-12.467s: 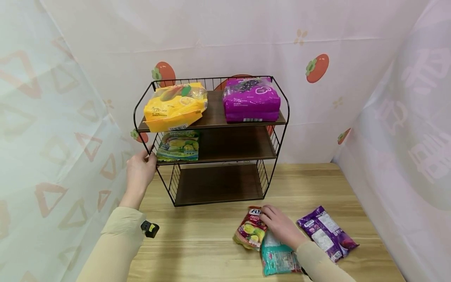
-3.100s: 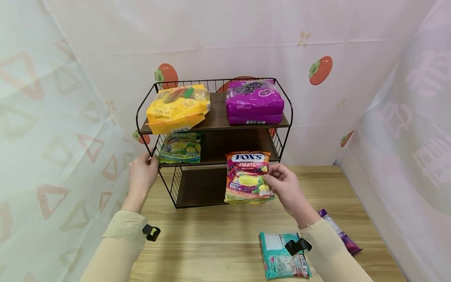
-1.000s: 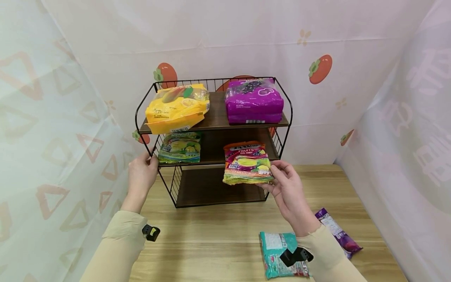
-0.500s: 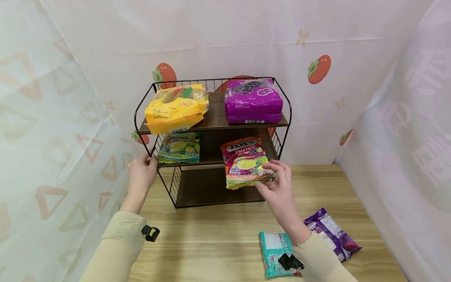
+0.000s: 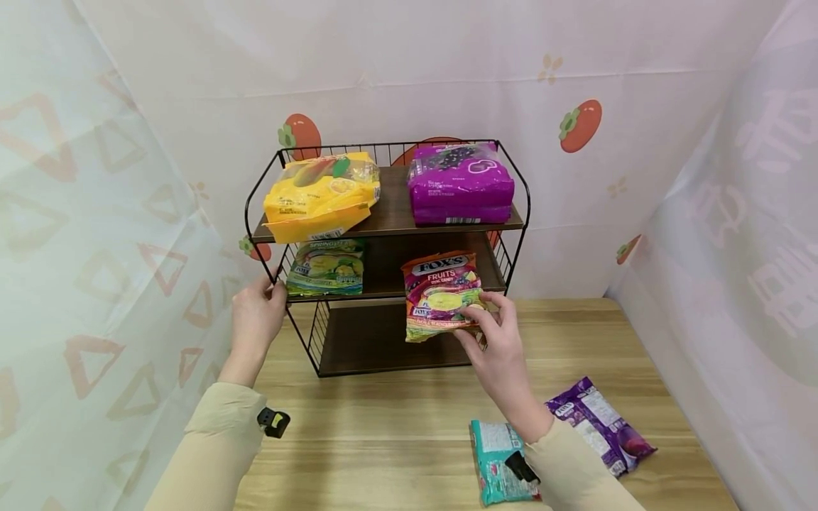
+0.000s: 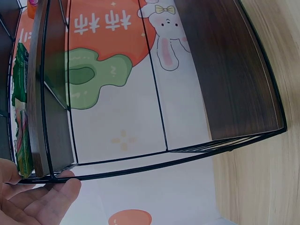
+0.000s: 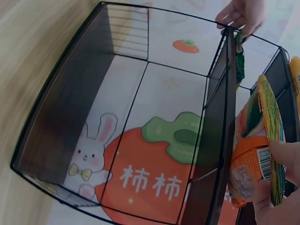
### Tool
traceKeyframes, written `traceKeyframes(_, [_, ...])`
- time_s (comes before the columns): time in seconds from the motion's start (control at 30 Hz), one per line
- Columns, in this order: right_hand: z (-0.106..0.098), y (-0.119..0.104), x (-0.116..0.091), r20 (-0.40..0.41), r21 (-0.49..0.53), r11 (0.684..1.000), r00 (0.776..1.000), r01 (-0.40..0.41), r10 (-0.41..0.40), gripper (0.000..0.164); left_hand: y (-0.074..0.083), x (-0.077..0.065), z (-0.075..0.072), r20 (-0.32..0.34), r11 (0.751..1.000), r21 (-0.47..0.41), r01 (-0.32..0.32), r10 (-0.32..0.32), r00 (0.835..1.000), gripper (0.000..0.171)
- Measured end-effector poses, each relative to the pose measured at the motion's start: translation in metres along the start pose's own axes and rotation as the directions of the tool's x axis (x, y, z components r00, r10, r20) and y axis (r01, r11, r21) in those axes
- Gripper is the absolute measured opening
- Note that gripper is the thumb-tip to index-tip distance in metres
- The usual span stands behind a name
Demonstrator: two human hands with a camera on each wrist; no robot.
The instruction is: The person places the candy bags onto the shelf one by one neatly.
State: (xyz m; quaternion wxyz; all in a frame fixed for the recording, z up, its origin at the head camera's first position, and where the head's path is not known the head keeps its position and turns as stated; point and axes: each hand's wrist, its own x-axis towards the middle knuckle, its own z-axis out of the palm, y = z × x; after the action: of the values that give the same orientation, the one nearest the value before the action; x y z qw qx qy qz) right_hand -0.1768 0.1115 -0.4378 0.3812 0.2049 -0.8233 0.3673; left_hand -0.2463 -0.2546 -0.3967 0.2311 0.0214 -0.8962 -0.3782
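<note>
A red-and-purple Fox's Fruits candy bag [image 5: 441, 291] tilts at the right front of the middle shelf, its lower edge jutting past the shelf's edge. My right hand [image 5: 501, 348] pinches its lower right corner, also seen in the right wrist view, where thumb and fingers hold the bag [image 7: 253, 159]. On the left, my left hand [image 5: 257, 316] grips the black wire side of the three-tier rack [image 5: 390, 344] at middle-shelf height; the left wrist view shows its fingers [image 6: 42, 201] around the wire corner. A green Fox's Spring Tea candy bag [image 5: 326, 268] leans on that shelf's left.
On the top shelf sit a yellow candy bag [image 5: 322, 191] and a purple one [image 5: 460, 184]. A teal bag [image 5: 501, 465], partly under the right sleeve, and a flat purple bag [image 5: 603, 429] lie on the wooden table [image 5: 358, 440]. Printed cloth hangs behind and at both sides.
The red-and-purple candy bag has gone from the table up to the middle shelf in my right hand. Lately it tips back inward and that hand has shifted left. My left hand stays put.
</note>
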Motion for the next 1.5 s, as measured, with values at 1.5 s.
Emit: traceKeyframes(1.5, [0.01,0.007,0.022,0.064,-0.382,0.852,0.93,0.359,-0.363,0.018,0.001,-0.001,0.001,-0.035,0.999,0.033,-0.041,0.042,0.998,0.037])
